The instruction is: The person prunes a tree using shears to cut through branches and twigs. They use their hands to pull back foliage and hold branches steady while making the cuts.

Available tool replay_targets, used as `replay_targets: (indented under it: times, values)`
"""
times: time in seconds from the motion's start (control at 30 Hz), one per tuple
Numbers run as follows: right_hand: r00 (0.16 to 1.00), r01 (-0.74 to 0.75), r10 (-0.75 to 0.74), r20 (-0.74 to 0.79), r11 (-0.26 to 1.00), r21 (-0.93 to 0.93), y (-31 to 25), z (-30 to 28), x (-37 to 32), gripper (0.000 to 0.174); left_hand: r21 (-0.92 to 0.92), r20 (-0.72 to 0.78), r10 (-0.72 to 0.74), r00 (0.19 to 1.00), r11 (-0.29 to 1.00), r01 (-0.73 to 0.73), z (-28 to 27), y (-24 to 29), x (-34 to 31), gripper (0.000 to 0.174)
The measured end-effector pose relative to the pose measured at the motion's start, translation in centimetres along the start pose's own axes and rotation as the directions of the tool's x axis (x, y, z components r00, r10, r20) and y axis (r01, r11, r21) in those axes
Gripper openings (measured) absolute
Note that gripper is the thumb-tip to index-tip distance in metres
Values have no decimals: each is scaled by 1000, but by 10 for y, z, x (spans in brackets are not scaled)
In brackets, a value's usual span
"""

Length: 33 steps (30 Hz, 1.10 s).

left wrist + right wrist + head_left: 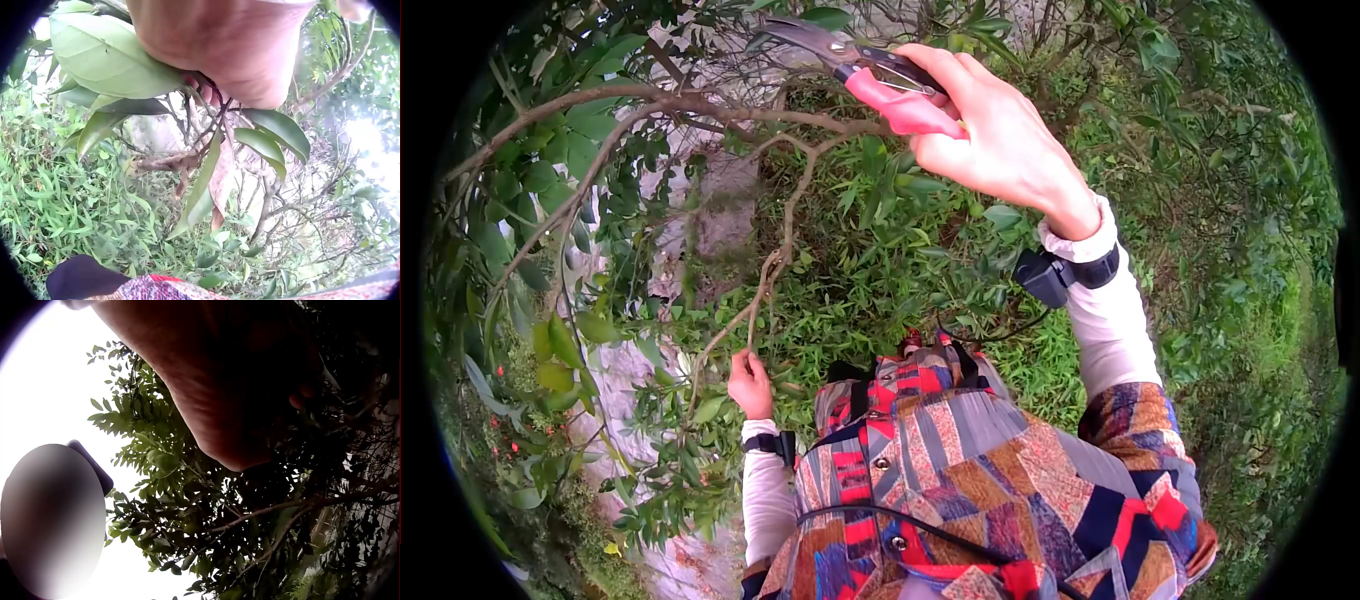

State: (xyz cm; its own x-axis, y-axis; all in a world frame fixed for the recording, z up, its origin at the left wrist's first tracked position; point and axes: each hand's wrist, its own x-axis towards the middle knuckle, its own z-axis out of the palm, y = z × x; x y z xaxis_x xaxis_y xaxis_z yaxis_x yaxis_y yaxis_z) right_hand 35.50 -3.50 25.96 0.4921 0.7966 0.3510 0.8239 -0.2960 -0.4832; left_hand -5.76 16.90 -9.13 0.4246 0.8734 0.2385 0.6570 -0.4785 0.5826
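Observation:
My right hand point(1005, 140) is raised at the upper middle of the head view and grips pruning shears point(892, 103) with pink-and-black handles. The curved metal blades point to the upper left, above a thick branch point(690, 103). In the right wrist view this hand point(212, 394) is dark, and the shears are hidden. Lower down, my left hand point(750, 386) holds a thin, bent branch point(790, 210) that runs down from the thick one. The left wrist view has the left hand point(225, 50) curled at a stem, with broad green leaves point(112, 56) and a brown, withered leaf point(223, 175) around it.
Leafy twigs point(560, 350) hang along the left side. Low green plants point(850, 280) cover the ground below, beside a pale strip of ground point(615, 385). A stubby brown branch point(165, 164) juts out under the left hand. A dark cord point(1000, 338) loops near the right forearm.

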Motion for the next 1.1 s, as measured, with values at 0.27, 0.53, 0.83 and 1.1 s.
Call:
replay_targets:
  times: [0.27, 0.53, 0.83, 1.1]
  values:
    - [995, -26, 30, -95, 999, 38, 0, -6, -32, 74, -36, 28, 39, 999, 999, -38, -5, -13, 10, 16]
    - [979, -98, 82, -186, 992, -81, -31, -47, -59, 74, -94, 90, 71, 993, 994, -63, -13, -15, 21, 18]
    - [940, -320, 320, -115, 947, 21, -7, -59, -100, 75, -118, 66, 92, 994, 989, -84, -8, -11, 13, 16]
    - [806, -588, 453, 381, 680, 437, 78, 75, -191, 70, -120, 73, 23, 997, 993, -14, -6, -9, 8, 18]
